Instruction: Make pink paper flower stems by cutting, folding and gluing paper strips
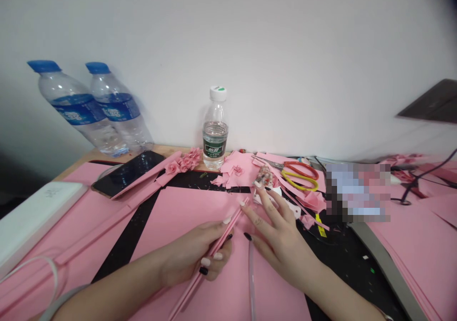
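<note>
1. A narrow bundle of folded pink paper strips is gripped in the left hand; it is pinched between thumb and curled fingers around its upper half.

2. The bundle's long axis is slanted: its lower end is pointed toward the bottom edge of the view, and its upper end is angled up and away to the right, toward the right hand.

3. The free upper tip is placed just beside the right index fingertip. The tip is nearer to the right fingers than to the left palm; whether it is touched cannot be told.

4. The right hand is held palm down with fingers spread, and no object is seen in its grasp. Its middle fingertip is overlapped in view with a small mottled object, and contact is unclear.

5. A large pink paper sheet is spread beneath both hands. On it, a translucent rod is laid roughly lengthwise, between the hands.

6. Beyond the right hand, scissors with red and yellow handles are laid among paper scraps.

7. Farther left, pink paper roses are seen near a dark smartphone; a white-capped water bottle is stood by the wall.
</note>
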{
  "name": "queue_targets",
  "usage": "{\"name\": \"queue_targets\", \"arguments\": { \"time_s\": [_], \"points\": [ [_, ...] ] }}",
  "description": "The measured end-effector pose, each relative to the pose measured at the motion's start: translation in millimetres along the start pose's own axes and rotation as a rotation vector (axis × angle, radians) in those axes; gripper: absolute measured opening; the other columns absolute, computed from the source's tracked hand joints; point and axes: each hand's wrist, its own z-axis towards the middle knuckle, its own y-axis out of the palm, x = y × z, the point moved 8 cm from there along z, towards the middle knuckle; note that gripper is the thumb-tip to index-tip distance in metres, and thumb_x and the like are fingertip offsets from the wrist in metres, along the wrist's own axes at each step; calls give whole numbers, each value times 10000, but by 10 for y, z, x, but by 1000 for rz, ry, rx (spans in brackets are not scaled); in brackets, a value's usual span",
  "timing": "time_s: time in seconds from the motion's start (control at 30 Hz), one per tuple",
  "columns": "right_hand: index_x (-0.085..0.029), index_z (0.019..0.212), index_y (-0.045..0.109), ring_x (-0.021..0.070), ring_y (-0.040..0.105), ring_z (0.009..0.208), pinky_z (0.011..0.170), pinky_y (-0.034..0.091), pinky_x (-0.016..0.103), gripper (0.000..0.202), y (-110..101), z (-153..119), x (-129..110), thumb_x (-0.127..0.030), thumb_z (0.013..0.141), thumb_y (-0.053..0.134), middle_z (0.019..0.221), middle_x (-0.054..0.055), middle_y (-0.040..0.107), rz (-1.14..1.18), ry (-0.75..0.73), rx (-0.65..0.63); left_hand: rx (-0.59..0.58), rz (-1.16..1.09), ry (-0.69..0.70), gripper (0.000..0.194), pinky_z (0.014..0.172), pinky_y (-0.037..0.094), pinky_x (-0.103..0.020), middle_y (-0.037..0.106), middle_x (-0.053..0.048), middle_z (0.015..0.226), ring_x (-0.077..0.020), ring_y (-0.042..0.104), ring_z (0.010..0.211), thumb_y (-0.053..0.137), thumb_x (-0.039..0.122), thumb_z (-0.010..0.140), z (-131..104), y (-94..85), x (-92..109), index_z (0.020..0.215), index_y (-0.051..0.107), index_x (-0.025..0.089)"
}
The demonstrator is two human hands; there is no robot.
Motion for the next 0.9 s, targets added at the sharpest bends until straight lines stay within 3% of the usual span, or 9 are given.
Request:
{"name": "queue_targets", "arguments": {
  "time_s": [0.2, 0.33, 0.4, 0.53, 0.67, 0.9],
  "points": [
    [-143, 1352, 529, 338, 446, 1284, 983, 492, 556, 404, -138, -4, 47, -174, 950, 538, 1454, 233, 476, 84, -12, 179, -18, -10, 11, 464, 451, 119, -246, 317, 87, 448, -69, 137, 399, 408, 446, 990, 6, 5, 16, 605, 433, 188],
    [-194, 958, 640, 269, 577, 1111, 920, 527, 453, 149, -279, -38, 131, -69, 894, 592, 1199, 151, 672, 232, 12, 339, -19, -34, 16, 468, 443, 120, -239, 317, 85, 448, -67, 133, 396, 387, 426, 1004, 7, -3, 1, 605, 435, 185],
    [-212, 816, 597, 236, 620, 981, 860, 541, 410, 176, -308, -30, 140, -46, 873, 608, 983, 88, 717, 334, 9, 350, -16, -34, 13, 464, 442, 121, -237, 318, 84, 449, -65, 134, 394, 388, 420, 1004, 9, -9, -8, 607, 436, 184],
    [-213, 728, 510, 171, 604, 715, 654, 529, 311, 218, -282, 4, 135, -84, 891, 572, 730, 24, 634, 477, 43, 276, -12, -34, 2, 444, 441, 122, -237, 330, 84, 453, -62, 142, 391, 423, 433, 986, 14, -13, -7, 617, 432, 187],
    [-224, 666, 440, 120, 510, 509, 468, 420, 239, 279, -199, -11, 162, -173, 922, 537, 591, -22, 542, 464, 139, 193, 3, -34, -4, 419, 446, 117, -240, 342, 85, 460, -61, 145, 393, 453, 431, 969, 14, -14, -2, 627, 427, 190],
    [-226, 560, 419, 87, 426, 370, 369, 322, 220, 458, -79, -58, 224, -438, 901, 640, 429, -60, 484, 477, 235, 160, -19, -21, 13, 445, 452, 103, -251, 334, 94, 452, -57, 137, 386, 525, 515, 920, 12, 1, 9, 629, 415, 197]
  ]
}}
